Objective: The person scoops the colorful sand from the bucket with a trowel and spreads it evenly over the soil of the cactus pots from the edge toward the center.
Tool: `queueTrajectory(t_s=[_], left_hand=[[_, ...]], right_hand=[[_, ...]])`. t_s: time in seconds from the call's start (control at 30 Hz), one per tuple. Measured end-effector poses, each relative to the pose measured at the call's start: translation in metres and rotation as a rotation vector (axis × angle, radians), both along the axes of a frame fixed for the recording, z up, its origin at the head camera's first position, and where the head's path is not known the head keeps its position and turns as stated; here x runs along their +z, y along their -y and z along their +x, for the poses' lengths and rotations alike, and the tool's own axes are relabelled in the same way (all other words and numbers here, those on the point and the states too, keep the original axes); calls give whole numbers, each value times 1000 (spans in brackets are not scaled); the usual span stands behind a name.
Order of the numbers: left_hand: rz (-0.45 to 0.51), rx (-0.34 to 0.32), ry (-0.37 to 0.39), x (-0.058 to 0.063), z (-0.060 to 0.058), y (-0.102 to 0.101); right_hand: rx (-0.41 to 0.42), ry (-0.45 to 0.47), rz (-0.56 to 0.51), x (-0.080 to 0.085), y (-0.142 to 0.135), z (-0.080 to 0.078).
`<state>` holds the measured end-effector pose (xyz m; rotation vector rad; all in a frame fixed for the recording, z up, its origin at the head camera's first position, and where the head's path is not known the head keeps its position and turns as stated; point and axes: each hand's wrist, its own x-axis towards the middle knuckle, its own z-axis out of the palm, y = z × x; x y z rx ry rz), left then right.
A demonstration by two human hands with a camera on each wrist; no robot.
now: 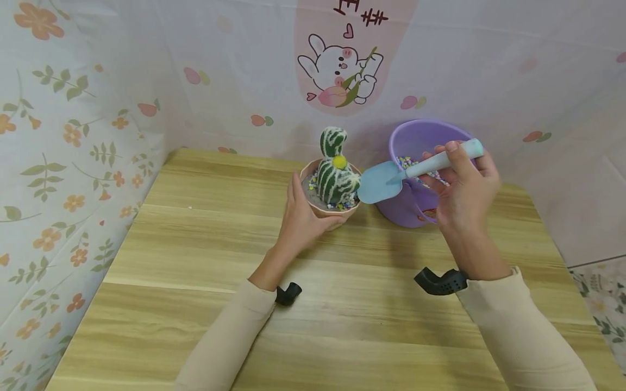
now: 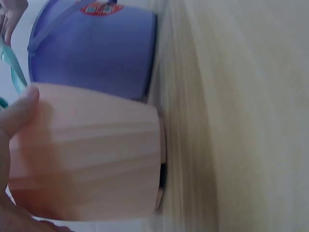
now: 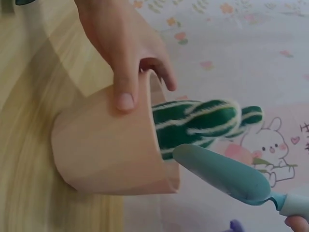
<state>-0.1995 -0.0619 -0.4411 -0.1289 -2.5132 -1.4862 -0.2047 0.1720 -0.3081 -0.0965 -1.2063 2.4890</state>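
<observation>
My left hand [image 1: 302, 220] grips a peach-coloured flower pot [image 3: 101, 145] at its rim, thumb on the near side and fingers round the left. In the pot stands a striped green artificial cactus [image 1: 332, 182] with a yellow flower. Grey filling shows at its left, and small coloured pebbles [image 1: 346, 204] lie around its base. My right hand [image 1: 467, 190] holds a light blue trowel [image 1: 380, 182] by its pale handle, thumb on top. The blade's tip is at the pot's right rim, close beside the cactus, in the head and right wrist views.
Behind the trowel, right of the pot, stands a purple bucket [image 1: 398, 210] with more coloured pebbles [image 1: 407, 161] inside. Both stand near the back of the wooden table [image 1: 205, 260]. A printed curtain [image 1: 235, 65] hangs right behind them. Each wrist carries a black camera mount [image 1: 442, 282].
</observation>
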Motion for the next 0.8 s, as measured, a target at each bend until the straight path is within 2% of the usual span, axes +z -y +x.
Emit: queueTrajectory(t_s=[0.13,0.27,0.37,0.6,0.8], left_hand=[[8,-66,18,1,-6,6],[12,-82,45,2,-9,8],[7,-67,39,1,-9,7],[29,16,-64,1,-4,-2],[26,86,-28,3,2,-12]], right_hand=[[-25,-5,-5,7,-6,-2],[-43,-14,-19,17,-13,-4],[-51,-21,-48,25,-19,-5],[-99,0,-85,37,-31,-11],[-141,19,-122,42,-44,-18]])
